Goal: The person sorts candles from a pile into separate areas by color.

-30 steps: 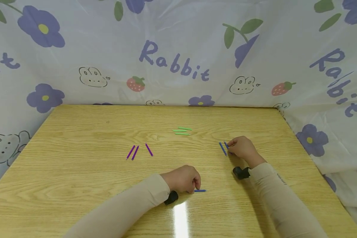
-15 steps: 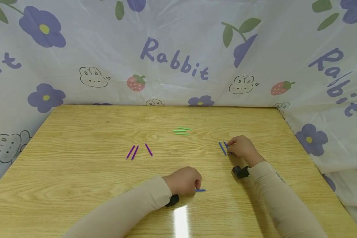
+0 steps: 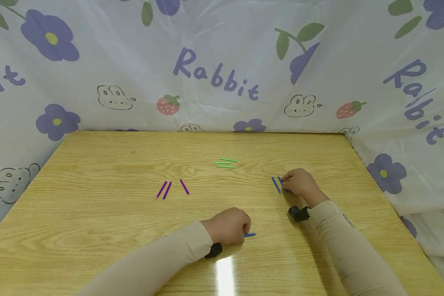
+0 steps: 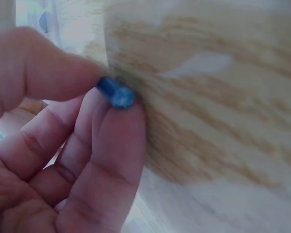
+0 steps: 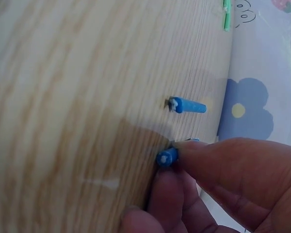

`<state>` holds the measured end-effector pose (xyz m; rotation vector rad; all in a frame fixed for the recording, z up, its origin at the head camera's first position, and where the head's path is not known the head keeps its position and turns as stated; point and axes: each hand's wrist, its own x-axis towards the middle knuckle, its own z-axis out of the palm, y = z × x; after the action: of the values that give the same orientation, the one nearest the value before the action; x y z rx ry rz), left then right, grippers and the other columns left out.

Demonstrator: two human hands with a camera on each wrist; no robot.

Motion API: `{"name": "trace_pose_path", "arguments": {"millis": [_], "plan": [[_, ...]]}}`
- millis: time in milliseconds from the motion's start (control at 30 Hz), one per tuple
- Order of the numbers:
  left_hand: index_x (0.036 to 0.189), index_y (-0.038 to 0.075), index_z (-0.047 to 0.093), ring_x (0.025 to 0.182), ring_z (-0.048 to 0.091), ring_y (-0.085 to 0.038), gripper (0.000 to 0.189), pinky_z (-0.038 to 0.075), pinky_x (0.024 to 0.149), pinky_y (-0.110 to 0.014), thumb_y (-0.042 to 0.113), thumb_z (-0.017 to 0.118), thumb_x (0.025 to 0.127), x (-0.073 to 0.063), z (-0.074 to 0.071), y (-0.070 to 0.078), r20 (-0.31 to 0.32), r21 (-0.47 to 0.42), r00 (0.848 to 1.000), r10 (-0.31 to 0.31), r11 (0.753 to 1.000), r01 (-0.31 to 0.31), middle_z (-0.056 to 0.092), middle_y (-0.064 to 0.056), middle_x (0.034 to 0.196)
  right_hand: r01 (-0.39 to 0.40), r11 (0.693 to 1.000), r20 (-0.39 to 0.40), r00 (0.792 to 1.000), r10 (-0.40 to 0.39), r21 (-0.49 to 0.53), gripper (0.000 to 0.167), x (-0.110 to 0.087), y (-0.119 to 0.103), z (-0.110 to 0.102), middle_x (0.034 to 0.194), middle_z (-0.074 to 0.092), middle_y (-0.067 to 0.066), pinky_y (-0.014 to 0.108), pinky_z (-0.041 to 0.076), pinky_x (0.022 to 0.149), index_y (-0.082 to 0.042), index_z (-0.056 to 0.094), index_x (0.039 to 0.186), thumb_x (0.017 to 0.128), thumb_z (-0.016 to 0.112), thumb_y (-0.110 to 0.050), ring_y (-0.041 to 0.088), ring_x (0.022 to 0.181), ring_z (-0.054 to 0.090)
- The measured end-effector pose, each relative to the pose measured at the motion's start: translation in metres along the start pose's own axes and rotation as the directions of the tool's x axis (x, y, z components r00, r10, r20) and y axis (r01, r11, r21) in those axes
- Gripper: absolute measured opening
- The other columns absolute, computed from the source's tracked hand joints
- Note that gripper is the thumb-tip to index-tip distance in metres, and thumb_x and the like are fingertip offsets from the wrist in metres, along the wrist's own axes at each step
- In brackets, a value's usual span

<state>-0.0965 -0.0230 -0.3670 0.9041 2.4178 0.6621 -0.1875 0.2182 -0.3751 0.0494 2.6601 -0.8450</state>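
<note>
Between thumb and fingertips, my left hand (image 3: 227, 226) pinches a thin blue stick (image 3: 249, 235) near the front middle of the table. Its pointed end sticks out to the right; the blunt pale end of that stick (image 4: 117, 94) shows in the left wrist view. My right hand (image 3: 301, 183) pinches a second blue stick (image 5: 167, 158) at the table's right side, the hand hiding part of it from the head view. Just left of it, another blue stick (image 3: 276, 185) lies on the wood, not touched by the fingers.
Three purple sticks (image 3: 167, 190) lie at left of centre, one leaning the other way. Three green sticks (image 3: 223, 163) lie roughly side by side farther back. The wooden table (image 3: 107, 164) ends at a printed cloth (image 3: 222, 37) behind and at the sides.
The blue stick in my left hand has tilted slightly, its right end rising a little. My right hand stays almost still.
</note>
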Motion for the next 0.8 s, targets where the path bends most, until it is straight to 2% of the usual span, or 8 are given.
{"name": "trace_pose_path", "arguments": {"millis": [200, 367, 567, 800], "plan": [[0.07, 0.01, 0.058, 0.057, 0.033, -0.007, 0.023, 0.032, 0.056, -0.019, -0.013, 0.061, 0.073, 0.001, 0.0, -0.001, -0.008, -0.039, 1.0, 0.005, 0.999, -0.005, 0.046, 0.004, 0.064, -0.012, 1.0, 0.006, 1.0, 0.012, 0.009, 0.028, 0.0, 0.0, -0.001, 0.096, 0.068, 0.015, 0.028, 0.048, 0.061, 0.004, 0.066, 0.114, 0.089, 0.062, -0.007, 0.018, 0.075, 0.059], [0.076, 0.006, 0.064, 0.058, 0.039, -0.006, 0.019, 0.038, 0.058, -0.018, -0.013, 0.061, 0.074, 0.004, 0.001, -0.008, -0.056, -0.114, 0.998, -0.001, 0.993, -0.005, 0.048, 0.006, 0.065, -0.007, 1.0, 0.006, 1.0, 0.007, 0.003, 0.028, 0.0, -0.001, -0.001, 0.094, 0.068, 0.014, 0.028, 0.047, 0.061, 0.004, 0.066, 0.114, 0.089, 0.062, -0.008, 0.018, 0.074, 0.058], [0.085, 0.003, 0.066, 0.061, 0.042, -0.007, 0.018, 0.041, 0.062, -0.02, -0.012, 0.06, 0.077, 0.008, 0.0, -0.016, -0.109, -0.262, 0.993, -0.044, 0.965, 0.014, 0.052, 0.003, 0.068, -0.015, 1.0, 0.007, 1.0, 0.015, 0.01, 0.027, -0.001, -0.001, 0.0, 0.094, 0.068, 0.014, 0.028, 0.047, 0.06, 0.004, 0.066, 0.113, 0.089, 0.062, -0.007, 0.018, 0.073, 0.057], [0.087, 0.0, 0.066, 0.069, 0.05, -0.011, 0.016, 0.043, 0.062, -0.022, -0.011, 0.061, 0.077, 0.012, -0.003, -0.02, -0.167, -0.381, 0.983, -0.072, 0.925, 0.003, 0.059, -0.002, 0.077, -0.024, 1.0, 0.001, 1.0, 0.024, 0.014, 0.027, 0.0, -0.002, -0.001, 0.088, 0.069, 0.012, 0.029, 0.048, 0.061, 0.004, 0.065, 0.115, 0.09, 0.062, -0.006, 0.017, 0.073, 0.061]]}}
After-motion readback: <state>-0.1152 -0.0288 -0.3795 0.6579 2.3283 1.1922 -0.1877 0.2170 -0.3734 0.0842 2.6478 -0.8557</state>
